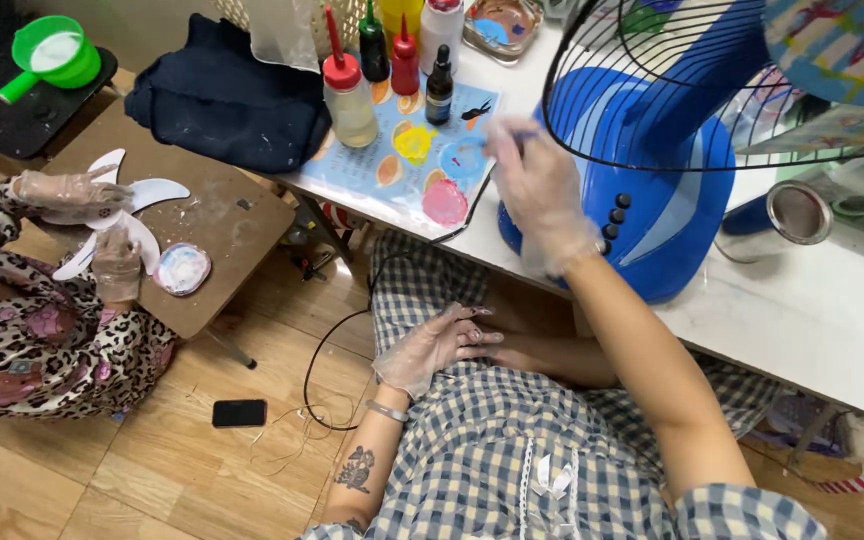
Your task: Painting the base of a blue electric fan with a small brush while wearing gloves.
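My right hand [540, 190], in a thin clear glove, is raised over the white table [802, 320] and pinches a thin paintbrush [518, 135] whose tip points toward the paint-blotched paper palette [422, 160]. Just right of that hand stands a blue desk fan [652, 200] with a black wire guard. My left hand [434, 345], also gloved, rests flat on my checked lap with fingers spread and nothing in it.
Paint bottles [372, 70] stand behind the palette beside a dark cloth [227, 95]. At left another person's gloved hands [92, 225] hold white fan blades over a small wooden table [222, 230]. A phone [239, 412] and cable lie on the floor. A metal cup [797, 212] is at right.
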